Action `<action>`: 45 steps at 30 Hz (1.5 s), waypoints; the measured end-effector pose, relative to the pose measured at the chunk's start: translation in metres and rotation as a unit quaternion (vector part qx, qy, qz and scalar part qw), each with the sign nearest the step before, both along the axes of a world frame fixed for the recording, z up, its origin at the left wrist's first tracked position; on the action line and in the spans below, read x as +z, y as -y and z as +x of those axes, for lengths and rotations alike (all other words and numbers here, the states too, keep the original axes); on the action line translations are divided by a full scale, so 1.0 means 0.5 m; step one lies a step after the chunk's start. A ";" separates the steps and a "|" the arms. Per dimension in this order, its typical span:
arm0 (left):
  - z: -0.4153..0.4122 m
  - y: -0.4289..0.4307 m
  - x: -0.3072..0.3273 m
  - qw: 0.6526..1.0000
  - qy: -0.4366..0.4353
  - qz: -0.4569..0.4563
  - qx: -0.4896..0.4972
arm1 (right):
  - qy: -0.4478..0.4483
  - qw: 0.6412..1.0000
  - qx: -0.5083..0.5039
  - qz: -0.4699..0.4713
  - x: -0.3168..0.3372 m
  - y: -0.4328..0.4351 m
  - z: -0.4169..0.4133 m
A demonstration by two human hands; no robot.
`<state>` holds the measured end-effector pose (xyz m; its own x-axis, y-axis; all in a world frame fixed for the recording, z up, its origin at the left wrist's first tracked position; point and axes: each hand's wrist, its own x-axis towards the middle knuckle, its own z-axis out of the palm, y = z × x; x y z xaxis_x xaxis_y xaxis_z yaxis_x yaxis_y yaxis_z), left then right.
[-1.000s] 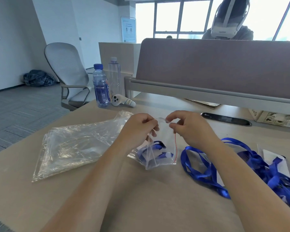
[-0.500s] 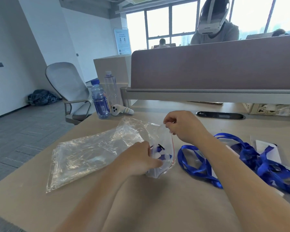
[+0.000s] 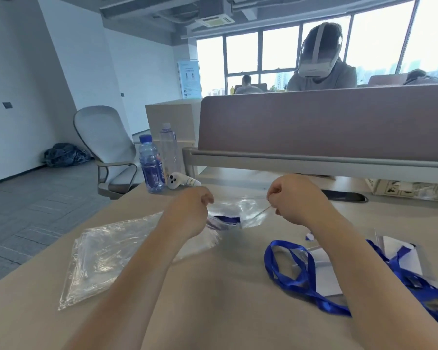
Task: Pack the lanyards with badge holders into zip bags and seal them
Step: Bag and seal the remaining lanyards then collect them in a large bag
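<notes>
The left hand [image 3: 187, 213], a moment ago pressing low on the zip bag [image 3: 238, 210], now pinches its left top corner; the bag, lanyard [image 3: 225, 219] inside, hangs stretched just above the desk [image 3: 213, 299]; the right hand [image 3: 297, 199] stays clamped on the right corner; sealing looks imminent, with loose lanyards [image 3: 301, 271] waiting.

left hand [image 3: 187, 213], right hand [image 3: 296, 198], both pinched

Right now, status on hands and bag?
Both hands, left and right, pinching the zip bag top. Lanyard inside; seal unclear. Loose lanyards lie right, nothing blocking.
</notes>
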<state>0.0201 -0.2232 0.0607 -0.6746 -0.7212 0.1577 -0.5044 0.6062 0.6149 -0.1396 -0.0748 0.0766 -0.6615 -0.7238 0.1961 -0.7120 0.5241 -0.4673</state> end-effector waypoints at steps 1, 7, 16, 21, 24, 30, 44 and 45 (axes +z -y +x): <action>-0.007 0.005 0.007 0.999 -0.029 0.032 -0.023 | -0.003 1.000 -0.008 0.003 0.006 -0.006 0.000; -0.021 0.021 0.014 0.991 -0.083 0.040 -0.092 | 0.013 1.000 0.001 0.023 0.040 -0.048 -0.018; -0.034 0.033 -0.067 0.981 -0.116 0.025 -0.151 | -0.019 0.997 0.005 0.070 -0.007 -0.042 -0.051; -0.033 0.037 -0.076 0.980 -0.150 0.011 -0.129 | -0.056 0.996 0.043 0.060 -0.022 -0.018 -0.030; -0.030 0.029 -0.075 0.980 -0.152 -0.015 -0.124 | -0.074 0.992 0.089 0.039 -0.033 0.009 0.000; -0.023 0.020 -0.076 0.980 -0.159 0.000 -0.121 | -0.072 0.992 0.104 0.002 -0.052 0.036 0.020; -0.033 0.014 -0.083 0.975 -0.205 0.006 -0.086 | -0.054 0.993 0.102 -0.039 -0.060 0.046 0.031; -0.033 0.012 -0.083 0.975 -0.205 0.003 -0.088 | -0.055 0.992 0.102 -0.042 -0.061 0.048 0.034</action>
<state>0.0036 -0.2293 0.0191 -0.6695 -0.6017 0.4356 -0.1048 0.6570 0.7466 -0.1225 -0.0986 0.0459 -0.4736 -0.8189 0.3241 -0.8486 0.3258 -0.4168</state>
